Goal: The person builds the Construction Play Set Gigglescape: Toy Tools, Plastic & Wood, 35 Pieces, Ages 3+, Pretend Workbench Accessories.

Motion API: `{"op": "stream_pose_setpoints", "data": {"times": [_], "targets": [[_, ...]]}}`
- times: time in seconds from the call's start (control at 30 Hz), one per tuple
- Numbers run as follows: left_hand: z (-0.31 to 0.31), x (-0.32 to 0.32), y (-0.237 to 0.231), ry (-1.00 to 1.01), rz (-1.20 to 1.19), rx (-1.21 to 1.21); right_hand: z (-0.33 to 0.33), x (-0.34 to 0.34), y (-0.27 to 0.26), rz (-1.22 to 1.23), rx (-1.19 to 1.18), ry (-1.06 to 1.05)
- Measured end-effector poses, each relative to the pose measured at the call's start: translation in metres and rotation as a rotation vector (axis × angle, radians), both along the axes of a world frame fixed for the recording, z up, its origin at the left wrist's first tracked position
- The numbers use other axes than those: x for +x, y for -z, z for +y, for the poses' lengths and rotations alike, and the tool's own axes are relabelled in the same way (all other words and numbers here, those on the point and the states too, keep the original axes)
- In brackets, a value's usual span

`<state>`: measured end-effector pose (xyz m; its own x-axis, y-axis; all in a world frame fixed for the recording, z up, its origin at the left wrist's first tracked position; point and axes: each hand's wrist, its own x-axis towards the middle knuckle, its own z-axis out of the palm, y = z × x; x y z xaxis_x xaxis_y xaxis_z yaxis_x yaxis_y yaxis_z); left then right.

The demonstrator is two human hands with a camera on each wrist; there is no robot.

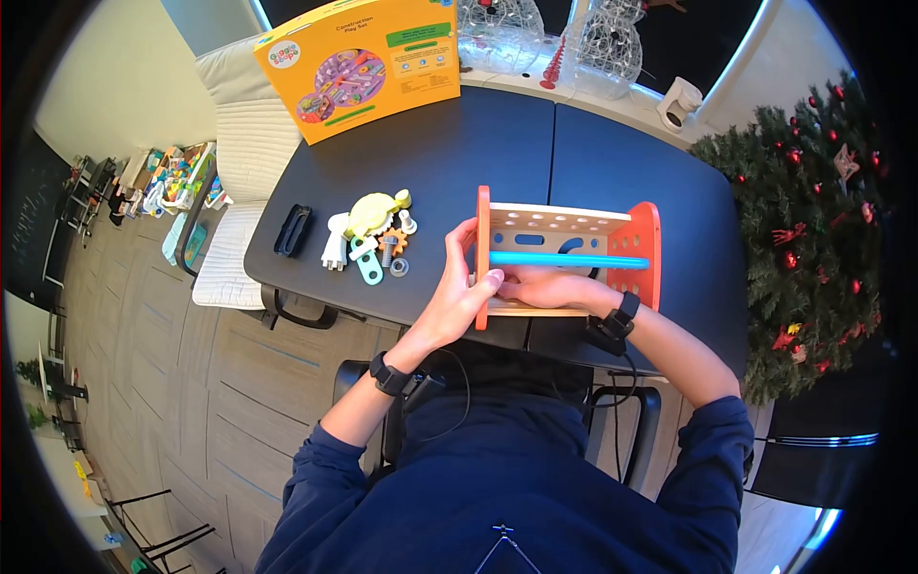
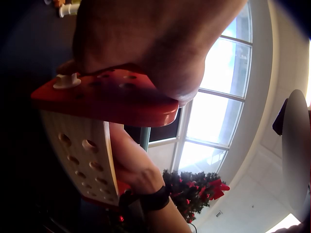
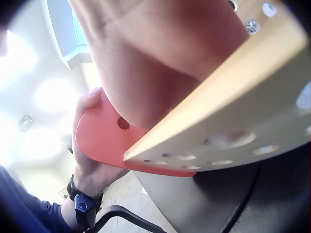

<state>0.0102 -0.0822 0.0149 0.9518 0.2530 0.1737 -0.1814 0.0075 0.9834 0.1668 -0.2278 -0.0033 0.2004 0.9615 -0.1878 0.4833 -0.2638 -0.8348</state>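
Toolbox [image 1: 569, 260] sits at the near side of the tabletop [image 1: 459, 158], left hand [image 1: 457, 293] clamped on its left end panel [image 1: 483, 218], right hand [image 1: 555, 290] inside, grip hidden, apparently securing the pale fastener [image 2: 68, 82], which likely needs steady tightening.

A dark table [image 1: 631, 163] is divided by a straight seam. It is flanked on the left by a chair [image 1: 234, 239] covered in white quilted fabric, and on the right by a Christmas tree [image 1: 794, 258] hung with red ornaments. The floor [image 1: 239, 383] is laid with grey-brown planks, crossed by thin blue strips. Behind the table, wire figures [image 1: 604, 53] are set on a pale ledge [image 1: 643, 110], backed by dark panes [image 1: 706, 43]. At the far left, colourful items [image 1: 182, 179] are stacked below a pale wall [image 1: 115, 86]. In the left wrist view, tall windows [image 2: 211, 121] are flooded with light beside a whitish ceiling [image 2: 248, 179].
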Motion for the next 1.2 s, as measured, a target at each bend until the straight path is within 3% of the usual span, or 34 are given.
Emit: {"op": "stream_pose_setpoints", "data": {"times": [0.2, 0.3, 0.6, 0.7, 0.8, 1.0, 1.2], "targets": [[0.002, 0.001, -0.001, 0.021, 0.005, -0.021, 0.002, 0.007, 0.012, -0.104, 0.026, 0.048], [0.002, 0.002, -0.002, 0.019, 0.014, -0.020, 0.002, 0.007, 0.004, 0.052, -0.140, 0.097], [0.000, 0.001, -0.004, -0.008, 0.036, 0.052, 0.004, -0.002, -0.018, 0.036, -0.169, 0.166], [0.000, 0.001, -0.005, -0.006, 0.031, 0.056, 0.000, 0.002, -0.014, -0.033, -0.083, 0.073], [0.000, 0.001, -0.004, 0.002, 0.026, 0.052, 0.001, 0.004, -0.013, 0.053, -0.200, 0.129], [0.000, 0.001, -0.003, -0.002, 0.024, 0.051, 0.004, 0.005, -0.001, 0.017, -0.198, 0.088], [0.001, 0.001, -0.002, 0.002, 0.016, 0.061, 0.007, -0.003, -0.028, -0.001, -0.274, 0.055]]}}
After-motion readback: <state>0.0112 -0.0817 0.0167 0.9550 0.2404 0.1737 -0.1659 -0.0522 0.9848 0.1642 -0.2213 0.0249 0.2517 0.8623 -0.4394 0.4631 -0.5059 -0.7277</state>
